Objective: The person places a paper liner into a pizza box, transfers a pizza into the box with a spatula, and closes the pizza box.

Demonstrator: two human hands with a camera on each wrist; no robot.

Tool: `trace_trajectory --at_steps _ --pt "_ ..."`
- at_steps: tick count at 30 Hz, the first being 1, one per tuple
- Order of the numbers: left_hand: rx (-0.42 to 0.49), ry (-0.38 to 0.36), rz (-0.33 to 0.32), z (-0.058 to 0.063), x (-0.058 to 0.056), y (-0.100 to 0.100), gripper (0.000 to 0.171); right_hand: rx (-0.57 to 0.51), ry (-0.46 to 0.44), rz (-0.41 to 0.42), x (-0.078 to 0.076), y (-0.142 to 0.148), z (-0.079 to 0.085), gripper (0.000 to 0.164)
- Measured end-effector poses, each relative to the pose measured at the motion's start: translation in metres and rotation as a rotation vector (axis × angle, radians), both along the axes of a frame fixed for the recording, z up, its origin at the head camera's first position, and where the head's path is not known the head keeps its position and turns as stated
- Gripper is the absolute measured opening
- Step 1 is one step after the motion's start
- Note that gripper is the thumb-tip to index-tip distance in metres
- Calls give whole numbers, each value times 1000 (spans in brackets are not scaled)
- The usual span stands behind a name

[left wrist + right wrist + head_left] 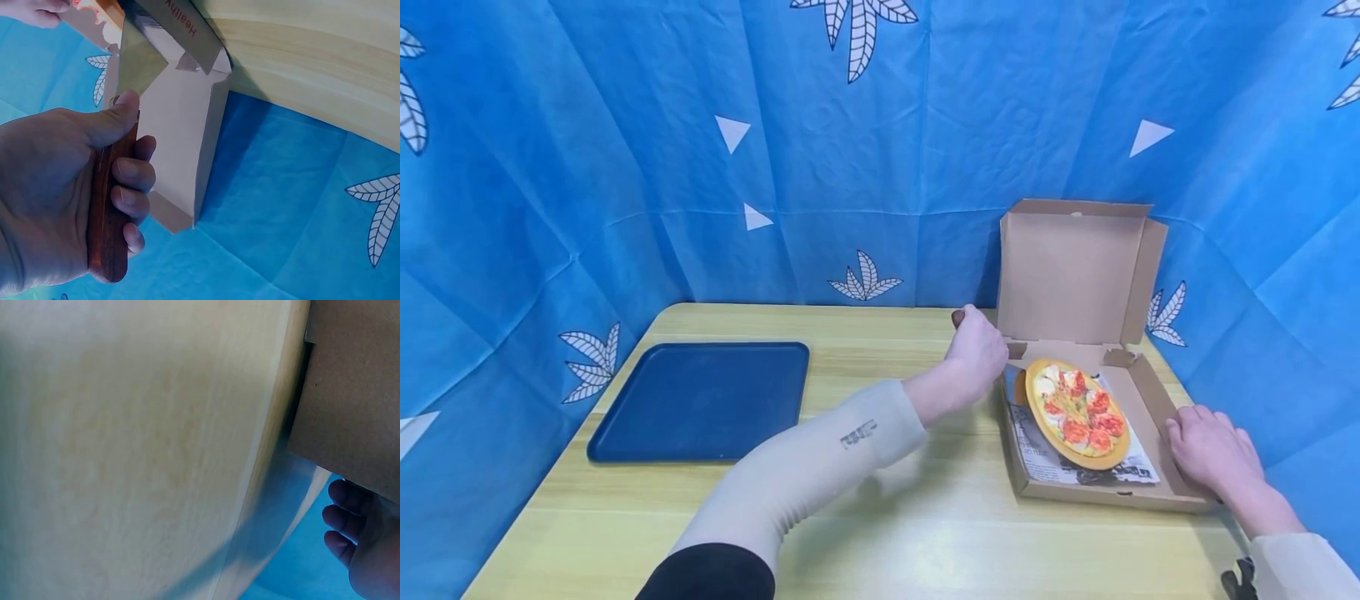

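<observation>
My left hand [977, 354] grips the wooden handle [109, 219] of a pizza server, its fingers curled round it and thumb on top. The server's flat metal blade [139, 65] reaches into an open cardboard pizza box [1073, 275]. A round pizza [1078, 412] with red and white toppings lies tilted in the box, its left edge raised beside the blade. Newsprint paper [1037, 454] lines the box under it. My right hand [1213, 446] rests on the box's right side wall; in the right wrist view its fingers [344, 519] show below the cardboard.
A dark blue tray [700, 404] lies on the left of the light wooden table [917, 533]. The box lid stands upright at the back, near a blue patterned curtain [880, 150] that surrounds the table.
</observation>
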State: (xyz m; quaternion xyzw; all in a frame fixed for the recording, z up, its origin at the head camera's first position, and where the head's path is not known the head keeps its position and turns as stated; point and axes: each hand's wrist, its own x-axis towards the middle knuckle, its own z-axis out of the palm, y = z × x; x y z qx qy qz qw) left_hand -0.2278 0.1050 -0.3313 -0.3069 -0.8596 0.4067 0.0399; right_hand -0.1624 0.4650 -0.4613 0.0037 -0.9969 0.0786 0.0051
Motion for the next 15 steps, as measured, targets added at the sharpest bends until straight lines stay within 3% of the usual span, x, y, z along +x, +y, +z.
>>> trace_trajectory --at_steps 7,15 --pt "8 19 -5 5 1 -2 34 4 -3 -1 0 0 0 39" --pt "-55 52 -12 18 3 -5 38 8 -5 -3 0 0 0 37"
